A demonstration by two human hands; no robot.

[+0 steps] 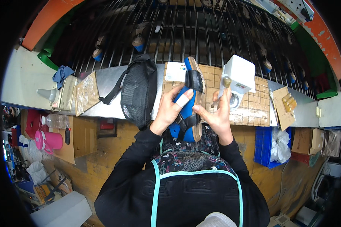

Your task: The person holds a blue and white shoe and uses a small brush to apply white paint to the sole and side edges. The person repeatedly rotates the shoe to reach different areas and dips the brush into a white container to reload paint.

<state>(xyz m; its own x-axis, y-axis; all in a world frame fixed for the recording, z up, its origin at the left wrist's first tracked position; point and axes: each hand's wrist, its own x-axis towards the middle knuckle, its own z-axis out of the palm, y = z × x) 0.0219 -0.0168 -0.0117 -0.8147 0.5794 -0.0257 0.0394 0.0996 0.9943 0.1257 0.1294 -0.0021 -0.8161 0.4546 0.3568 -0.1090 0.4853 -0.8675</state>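
- Near, I note the dark floral apron (193, 164) with pale turquoise edging, across the lap.
- Near left, a pink bucket (51, 140); near right, a blue crate (262, 149) containing white plastic.
- At centre, one blue sandal (188, 110) with black straps lies lengthwise between both hands, over the cardboard sheet's (254, 109) left part.
- I find the left hand (168, 108) closed around the sandal's left side, white wrap on its thumb.
- The right hand (218, 115) grips a slim brown-tipped tool (213, 104), kind unclear; its thumb meets the sandal's right edge.
- Left of the sheet, a black mesh bag (139, 92); right of the sandal, a white container (240, 73).
- Far, more blue footwear (139, 44) among metal bars (183, 34).
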